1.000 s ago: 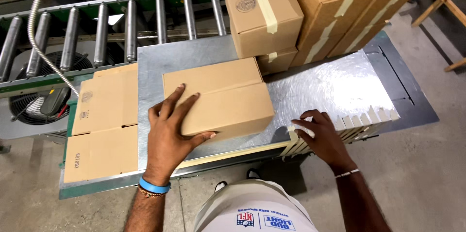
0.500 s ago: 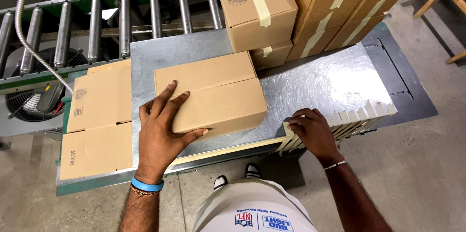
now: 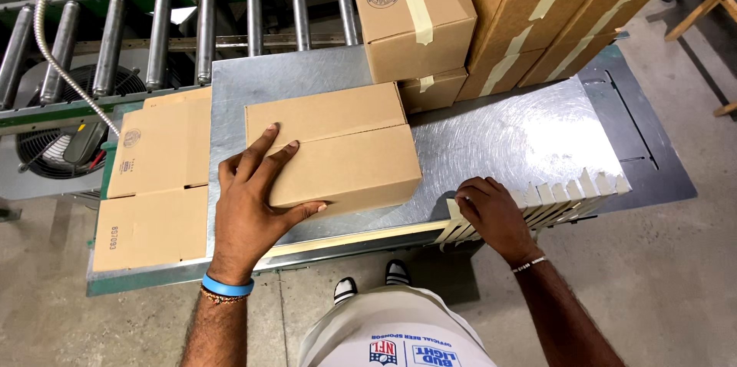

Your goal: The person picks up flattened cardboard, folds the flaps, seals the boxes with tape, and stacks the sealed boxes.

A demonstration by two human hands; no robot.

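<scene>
Head-camera view: a plain brown cardboard box (image 3: pixel 338 152) with closed flaps is lying flat on the brushed steel work plate (image 3: pixel 522 137), near its front edge. The left hand (image 3: pixel 249 209) is laid on the box's near left corner, fingers spread on top and thumb pressed along the front face. The right hand (image 3: pixel 491 213) is curled loosely over a row of pre-cut beige tape strips (image 3: pixel 568 192) stuck along the plate's front edge; whether a strip is pinched cannot be told. Behind the box, taped brown cartons (image 3: pixel 476 6) are stacked, a round printed seal being seen on the nearest. Flattened cardboard blanks (image 3: pixel 153 183) are lying left of the plate, a grey roller conveyor (image 3: pixel 184 29) running beyond them. Bare steel is left open between the box and the strips.
</scene>
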